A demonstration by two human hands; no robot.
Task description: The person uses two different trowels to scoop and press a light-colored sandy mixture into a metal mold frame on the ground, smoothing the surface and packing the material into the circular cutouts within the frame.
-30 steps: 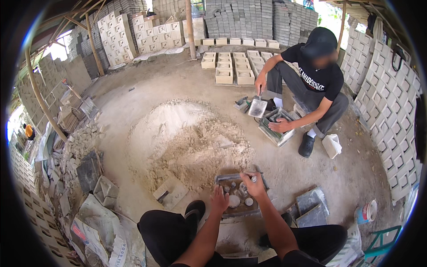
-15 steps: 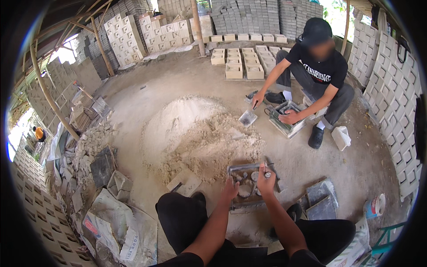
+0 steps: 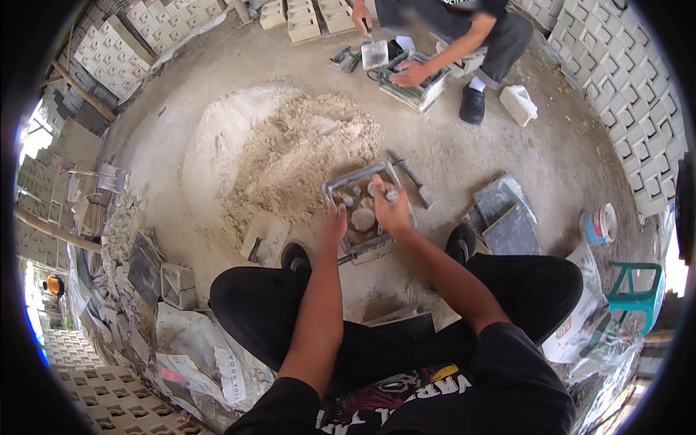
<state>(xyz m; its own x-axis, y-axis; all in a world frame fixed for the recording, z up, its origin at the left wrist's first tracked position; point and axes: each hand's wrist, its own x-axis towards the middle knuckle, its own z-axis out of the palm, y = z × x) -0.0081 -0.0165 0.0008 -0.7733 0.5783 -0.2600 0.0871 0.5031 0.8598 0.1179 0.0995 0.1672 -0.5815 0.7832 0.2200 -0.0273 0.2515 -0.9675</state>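
A rectangular metal mold frame (image 3: 353, 172) rests on the ground in front of me, with grey-brown material and several round shapes inside it. My left hand (image 3: 334, 225) is closed on the frame's left side, its thumb at the upper edge. Inside the frame's right half, my right hand (image 3: 392, 212) is wrapped round a grey, round-ended handle (image 3: 392, 196). Its lower part is hidden by the hand. A metal bar with a cross end (image 3: 410, 177) lies just right of the frame.
A heap of pale powder and sand (image 3: 283, 145) lies beyond the frame. A co-worker's hand (image 3: 411, 74) rests on another mold (image 3: 424, 99); the other holds a trowel (image 3: 375, 55). Dark plates (image 3: 512, 230), a bucket (image 3: 600, 223) and a green stool (image 3: 636, 290) stand at right.
My view has tilted downward, so the scene sits higher in the picture. Both my hands stay at the frame. The co-worker's trowel has shifted closer to their mold.
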